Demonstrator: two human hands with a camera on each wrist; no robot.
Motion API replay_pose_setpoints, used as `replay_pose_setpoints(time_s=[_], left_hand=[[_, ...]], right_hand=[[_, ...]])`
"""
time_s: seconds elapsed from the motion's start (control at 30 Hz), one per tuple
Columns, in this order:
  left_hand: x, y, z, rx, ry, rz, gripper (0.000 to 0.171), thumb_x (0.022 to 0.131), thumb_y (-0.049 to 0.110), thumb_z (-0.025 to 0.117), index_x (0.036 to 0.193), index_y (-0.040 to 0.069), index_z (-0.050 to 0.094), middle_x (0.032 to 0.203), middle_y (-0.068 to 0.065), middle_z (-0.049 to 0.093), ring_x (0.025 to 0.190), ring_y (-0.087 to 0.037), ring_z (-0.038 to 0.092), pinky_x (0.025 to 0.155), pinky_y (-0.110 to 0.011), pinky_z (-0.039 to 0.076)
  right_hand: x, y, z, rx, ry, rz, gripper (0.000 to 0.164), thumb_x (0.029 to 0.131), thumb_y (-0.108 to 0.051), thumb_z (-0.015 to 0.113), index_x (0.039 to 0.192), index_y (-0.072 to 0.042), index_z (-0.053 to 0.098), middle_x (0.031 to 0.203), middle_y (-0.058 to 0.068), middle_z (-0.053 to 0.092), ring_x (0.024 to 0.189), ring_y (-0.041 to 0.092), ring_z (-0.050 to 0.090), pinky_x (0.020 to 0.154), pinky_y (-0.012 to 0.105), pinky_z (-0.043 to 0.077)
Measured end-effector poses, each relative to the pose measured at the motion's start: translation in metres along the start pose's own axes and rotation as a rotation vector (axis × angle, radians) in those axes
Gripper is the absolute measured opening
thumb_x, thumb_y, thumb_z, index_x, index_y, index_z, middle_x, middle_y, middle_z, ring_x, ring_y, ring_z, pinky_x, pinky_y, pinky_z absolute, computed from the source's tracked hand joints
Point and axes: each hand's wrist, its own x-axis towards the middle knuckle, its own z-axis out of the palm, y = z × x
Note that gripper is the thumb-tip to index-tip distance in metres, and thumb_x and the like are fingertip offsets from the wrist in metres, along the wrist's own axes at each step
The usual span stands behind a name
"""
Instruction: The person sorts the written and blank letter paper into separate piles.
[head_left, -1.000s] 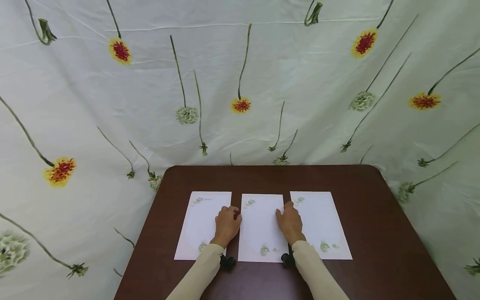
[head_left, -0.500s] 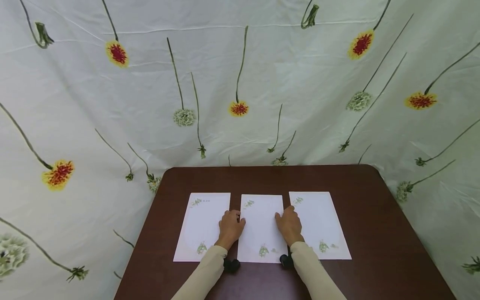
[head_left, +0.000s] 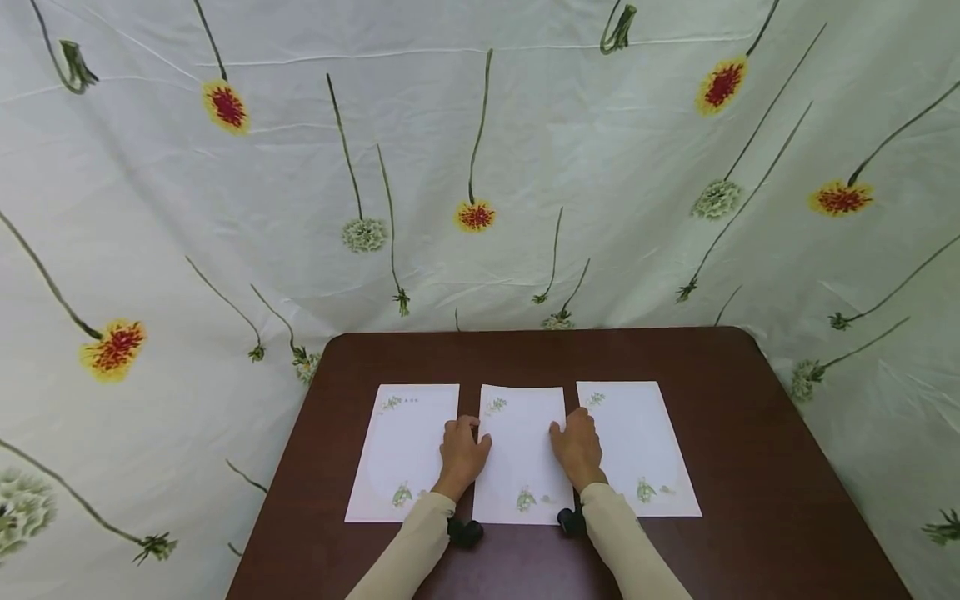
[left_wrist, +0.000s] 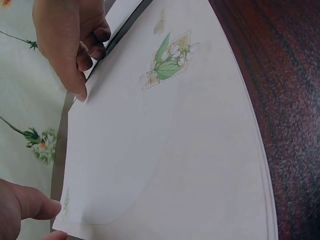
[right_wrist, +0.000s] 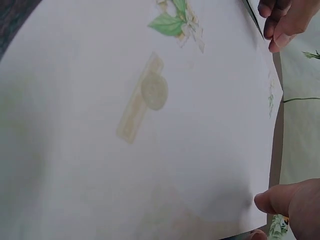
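Observation:
Three white sheets with printed green sprigs lie side by side in the head view. My left hand is at the left edge of the middle sheet, thumb on top. At the opposite edge my right hand has its thumb over the paper too. In the left wrist view the left thumb presses the paper's margin, with a fingertip at its edge. The right thumb does likewise in the right wrist view. Several paper edges show layered along the near side. The fingers beneath are mostly hidden.
The left sheet and right sheet flank the middle one, with narrow gaps between. All lie on a dark brown table. Behind it hangs a white flowered cloth. Black devices are on both wrists.
My left hand has moved right, off the left sheet to the middle sheet's edge. The right hand has hardly moved. The middle sheet's top left corner now curves slightly.

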Motion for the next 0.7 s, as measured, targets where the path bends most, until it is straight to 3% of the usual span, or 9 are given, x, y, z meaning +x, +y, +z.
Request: replay_pose_setpoints(time_s=[0.17,0.4,0.7], left_hand=[[0.0016,0.0007,-0.0006,-0.004,-0.009,0.018,0.029,0.096,0.010,0.069,0.121,-0.001,0.059,0.113,-0.018,0.063,0.108,-0.038,0.060,0.093,-0.059,0.043],[0.0012,0.0030,-0.0026,-0.012,0.002,0.041,0.025,0.097,0.007,0.069,0.118,0.000,0.058,0.100,-0.013,0.067,0.095,-0.036,0.065,0.087,-0.057,0.047],[0.0013,0.0009,-0.0017,-0.035,-0.005,-0.008,0.017,0.100,0.014,0.068,0.111,0.003,0.060,0.097,-0.013,0.074,0.089,-0.033,0.070,0.078,-0.048,0.055]], right_hand=[[-0.0013,-0.0011,-0.0003,0.027,0.027,-0.004,0.034,0.098,-0.021,0.069,0.112,0.007,0.057,0.113,0.029,0.056,0.086,0.046,0.067,0.076,0.056,0.055],[-0.0010,-0.0004,-0.0006,0.088,0.022,-0.031,0.029,0.097,-0.016,0.069,0.111,0.006,0.055,0.104,0.026,0.063,0.091,0.044,0.068,0.078,0.056,0.054],[-0.0005,0.0005,-0.0009,0.129,0.021,-0.063,0.027,0.101,-0.012,0.064,0.119,0.008,0.060,0.110,0.027,0.067,0.102,0.044,0.068,0.083,0.055,0.055]])
